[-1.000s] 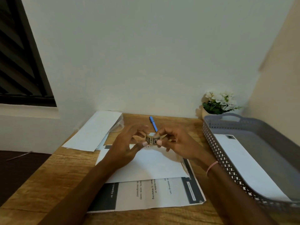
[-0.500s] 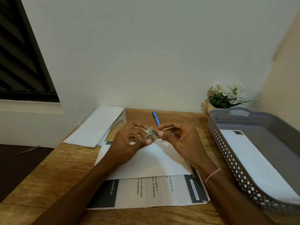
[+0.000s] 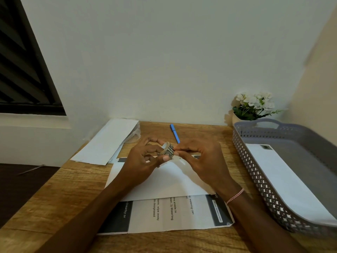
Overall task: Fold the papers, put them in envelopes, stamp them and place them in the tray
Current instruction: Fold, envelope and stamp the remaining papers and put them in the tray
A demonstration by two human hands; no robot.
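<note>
Single head-worn view: looks forward and down from above the near edge of the desk (image 3: 60,181), close, facing the wall (image 3: 164,61); both forearms enter from the bottom edge.

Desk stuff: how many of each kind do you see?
Stamp roll: 1
Blue pen: 1
Grey tray: 1
Flower pot: 1
Printed paper: 1
Envelope in tray, envelope on desk: 2
White paper pile: 1
Total: 8

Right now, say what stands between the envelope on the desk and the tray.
Nothing visible: only bare desk lies between the envelope and the tray. The left hand and right hand hold the stamp roll above it.
</note>
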